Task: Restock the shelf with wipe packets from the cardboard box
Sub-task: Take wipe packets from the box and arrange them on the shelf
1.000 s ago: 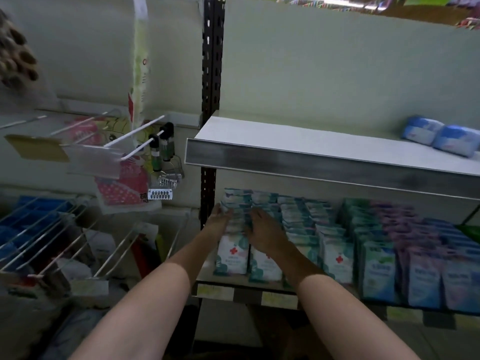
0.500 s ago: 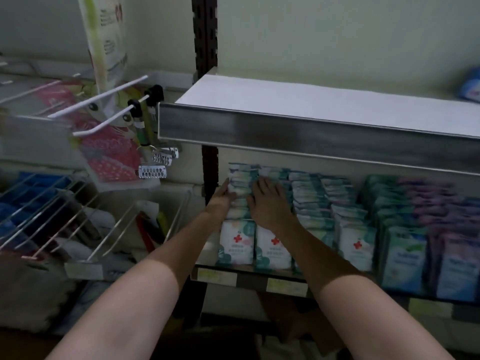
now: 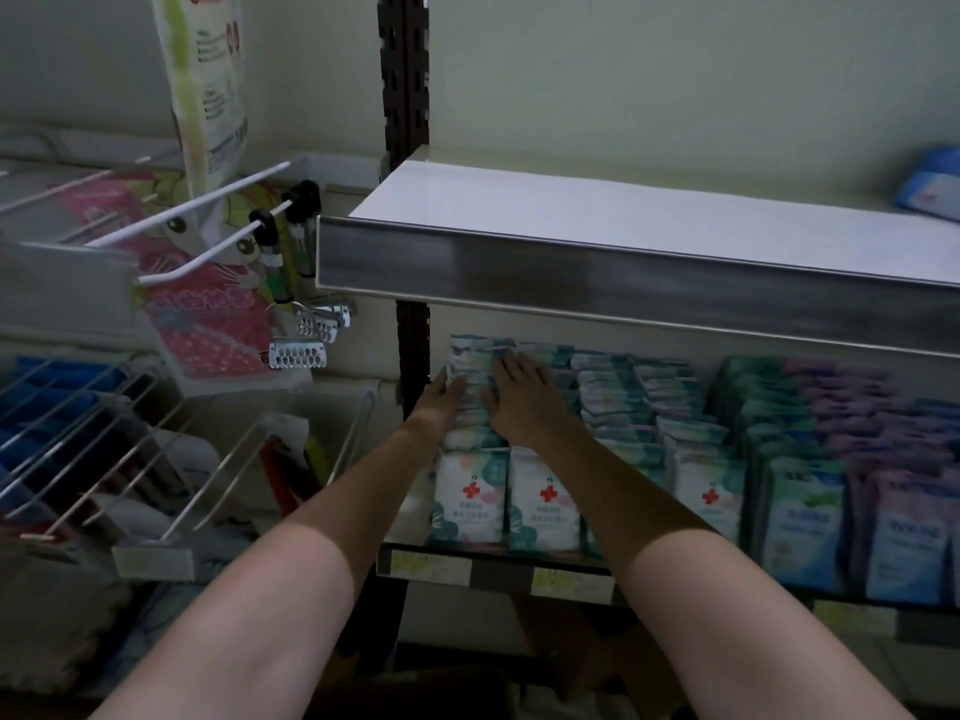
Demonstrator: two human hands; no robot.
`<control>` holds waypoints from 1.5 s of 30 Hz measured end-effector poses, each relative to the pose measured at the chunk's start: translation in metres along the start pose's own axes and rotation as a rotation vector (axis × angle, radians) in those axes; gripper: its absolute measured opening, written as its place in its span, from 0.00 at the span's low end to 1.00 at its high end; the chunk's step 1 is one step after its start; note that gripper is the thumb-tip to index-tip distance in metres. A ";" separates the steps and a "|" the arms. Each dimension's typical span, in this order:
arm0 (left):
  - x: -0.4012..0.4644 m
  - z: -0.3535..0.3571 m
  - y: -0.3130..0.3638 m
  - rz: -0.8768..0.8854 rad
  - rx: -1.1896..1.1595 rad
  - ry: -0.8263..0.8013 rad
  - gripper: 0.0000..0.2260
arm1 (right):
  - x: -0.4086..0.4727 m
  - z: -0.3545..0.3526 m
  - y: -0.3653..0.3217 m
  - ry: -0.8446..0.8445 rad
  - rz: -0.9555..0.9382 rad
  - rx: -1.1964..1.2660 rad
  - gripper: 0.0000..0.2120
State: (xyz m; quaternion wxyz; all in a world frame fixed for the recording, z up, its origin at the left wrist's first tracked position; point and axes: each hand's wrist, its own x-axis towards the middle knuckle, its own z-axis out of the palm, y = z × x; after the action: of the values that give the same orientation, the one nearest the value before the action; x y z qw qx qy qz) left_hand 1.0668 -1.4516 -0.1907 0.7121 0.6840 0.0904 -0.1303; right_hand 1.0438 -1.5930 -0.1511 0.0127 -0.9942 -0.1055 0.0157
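Observation:
White and teal wipe packets with a red cross (image 3: 470, 495) stand in rows on the lower shelf (image 3: 431, 563), under the upper shelf's metal edge. My left hand (image 3: 441, 400) lies flat against the left side of the leftmost row, fingers straight. My right hand (image 3: 524, 402) rests palm down on top of the two left rows, fingers spread and straight. Neither hand holds a packet. The cardboard box is a dim brown shape low down (image 3: 566, 662), mostly hidden by my arms.
The upper shelf (image 3: 623, 272) juts out just above my hands, with a blue pack (image 3: 932, 189) at its far right. Green and purple packets (image 3: 852, 511) fill the lower shelf's right. Wire hooks (image 3: 208, 241) with hanging goods stick out on the left.
Both hands have reached a little deeper along the left rows of packets. The view has moved closer and slightly down, so the shelves look larger.

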 end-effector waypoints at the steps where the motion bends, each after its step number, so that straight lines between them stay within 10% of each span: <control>1: 0.001 0.000 0.002 0.002 0.003 -0.013 0.22 | 0.001 0.001 -0.002 0.003 0.008 -0.006 0.30; 12: 0.011 -0.004 0.015 0.058 0.040 -0.028 0.11 | 0.015 -0.003 0.004 0.131 -0.004 -0.036 0.29; 45: 0.005 -0.003 0.033 0.034 0.270 -0.008 0.20 | 0.033 0.001 -0.001 0.069 -0.018 -0.024 0.22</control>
State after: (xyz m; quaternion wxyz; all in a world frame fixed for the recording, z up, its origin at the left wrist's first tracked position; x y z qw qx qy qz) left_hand 1.0821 -1.4481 -0.1615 0.6160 0.7745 0.0575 -0.1320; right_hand 1.0759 -1.5853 -0.1527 0.0047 -0.9932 -0.1143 -0.0201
